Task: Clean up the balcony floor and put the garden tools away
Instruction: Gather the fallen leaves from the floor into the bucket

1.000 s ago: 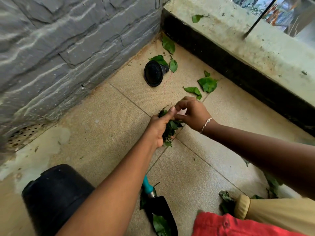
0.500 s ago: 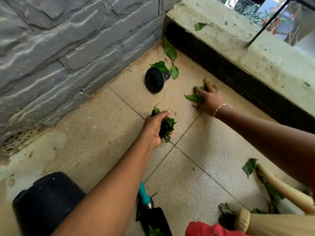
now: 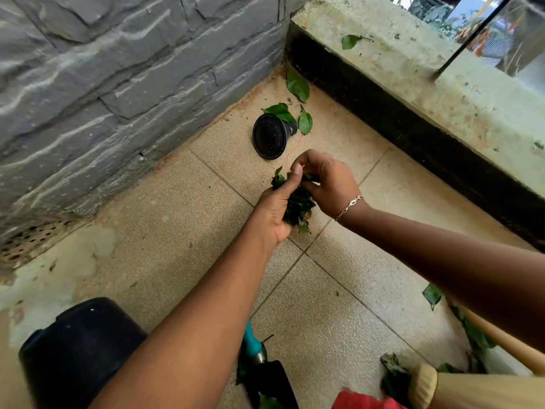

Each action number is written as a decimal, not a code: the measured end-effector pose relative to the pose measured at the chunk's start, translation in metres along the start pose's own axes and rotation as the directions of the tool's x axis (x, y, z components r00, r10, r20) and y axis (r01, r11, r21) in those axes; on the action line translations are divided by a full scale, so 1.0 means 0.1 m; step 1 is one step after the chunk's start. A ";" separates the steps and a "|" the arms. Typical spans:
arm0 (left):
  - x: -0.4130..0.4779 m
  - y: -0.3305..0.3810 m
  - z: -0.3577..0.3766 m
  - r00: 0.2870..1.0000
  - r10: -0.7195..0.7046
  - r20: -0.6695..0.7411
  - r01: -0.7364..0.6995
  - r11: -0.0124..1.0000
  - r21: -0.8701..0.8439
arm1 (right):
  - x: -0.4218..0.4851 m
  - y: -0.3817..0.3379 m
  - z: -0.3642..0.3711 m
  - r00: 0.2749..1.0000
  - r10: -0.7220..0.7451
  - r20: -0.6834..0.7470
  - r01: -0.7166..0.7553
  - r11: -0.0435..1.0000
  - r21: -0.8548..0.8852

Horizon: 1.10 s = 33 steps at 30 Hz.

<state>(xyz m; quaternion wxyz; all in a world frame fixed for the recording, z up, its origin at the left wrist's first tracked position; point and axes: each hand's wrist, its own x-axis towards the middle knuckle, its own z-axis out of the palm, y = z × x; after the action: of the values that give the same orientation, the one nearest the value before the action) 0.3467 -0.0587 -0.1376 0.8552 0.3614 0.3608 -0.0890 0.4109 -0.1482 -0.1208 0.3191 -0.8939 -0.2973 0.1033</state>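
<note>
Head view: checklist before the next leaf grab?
1. Left hand grips leaf bundle: ok.
2. Right hand free to pick: not ok, its fingers pinch the bundle.
3. Corner leaves unobstructed beside the black nozzle: ok.
4. Floor clear: not ok, stray leaves lie at lower right.
5. Trowel put away: not ok, it lies on the floor.
6. Black container open for leaves: cannot tell.
</note>
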 end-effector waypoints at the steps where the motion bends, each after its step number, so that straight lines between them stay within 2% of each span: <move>1: 0.01 0.03 0.01 1.000 -0.009 0.021 0.010 1.000 -0.024 | 0.03 0.00 0.00 1.000 0.001 -0.001 -0.001 1.000 -0.027; 3: 0.01 0.10 0.02 0.999 0.002 0.041 0.000 0.998 -0.055 | 0.10 0.00 0.02 1.000 0.009 -0.016 -0.010 0.998 -0.065; 5: 0.02 0.17 0.02 0.999 0.034 0.003 -0.034 0.997 -0.070 | 0.19 -0.01 0.00 0.999 0.003 0.033 0.000 0.997 -0.081; 8: 0.08 0.29 0.00 0.979 0.119 -0.166 -0.116 0.993 0.027 | 0.39 0.04 -0.11 0.956 -0.031 0.293 0.015 0.998 0.057; 10: 0.16 0.38 -0.08 0.918 0.235 -0.319 -0.182 0.966 0.186 | 0.57 0.13 -0.24 0.933 -0.023 0.358 -0.020 0.993 0.115; 11: 0.19 0.41 -0.15 0.859 0.334 -0.387 -0.226 0.927 0.298 | 0.69 0.19 -0.30 0.945 -0.018 0.327 -0.007 0.997 0.075; 12: 0.21 0.43 -0.24 0.788 0.449 -0.422 -0.264 0.865 0.427 | 0.82 0.26 -0.36 0.959 -0.029 0.280 0.042 0.998 -0.038; 13: 0.25 0.43 -0.32 0.721 0.560 -0.408 -0.299 0.782 0.546 | 0.97 0.33 -0.42 0.963 -0.049 0.264 0.106 0.973 -0.205; 15: 0.31 0.37 -0.44 0.653 0.701 -0.286 -0.345 0.612 0.712 | 1.28 0.42 -0.49 0.941 -0.046 0.337 0.213 0.852 -0.478; 17: 0.39 0.27 -0.50 0.615 0.770 -0.167 -0.373 0.471 0.799 | 1.56 0.47 -0.48 0.891 0.005 0.455 0.291 0.762 -0.579; 21: 0.44 0.15 -0.52 0.500 0.859 -0.113 -0.456 0.372 0.809 | 2.00 0.47 -0.24 0.777 0.083 0.624 0.381 0.727 -0.571; 24: 0.44 0.15 -0.51 0.487 0.868 -0.094 -0.452 0.343 0.823 | 2.06 0.47 -0.17 0.707 0.046 0.706 0.469 0.716 -0.517; 28: 0.42 0.18 -0.50 0.456 0.890 -0.013 -0.430 0.233 0.872 | 1.83 0.62 -0.22 0.754 -0.217 0.620 0.544 0.735 -0.405; 30: 0.42 0.18 -0.50 0.449 0.894 0.004 -0.435 0.214 0.875 | 1.72 0.67 -0.22 0.764 -0.226 0.604 0.512 0.783 -0.353; 33: 0.44 0.21 -0.51 0.446 0.895 -0.012 -0.430 0.226 0.874 | 1.75 0.53 -0.15 0.705 -0.237 0.668 0.617 0.668 -0.415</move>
<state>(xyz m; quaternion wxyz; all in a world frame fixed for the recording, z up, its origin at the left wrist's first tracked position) 0.3594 -0.0043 -0.1806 0.4153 0.8188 0.2958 0.2636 0.5818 -0.0842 -0.1423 -0.0752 -0.7726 -0.6052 0.1767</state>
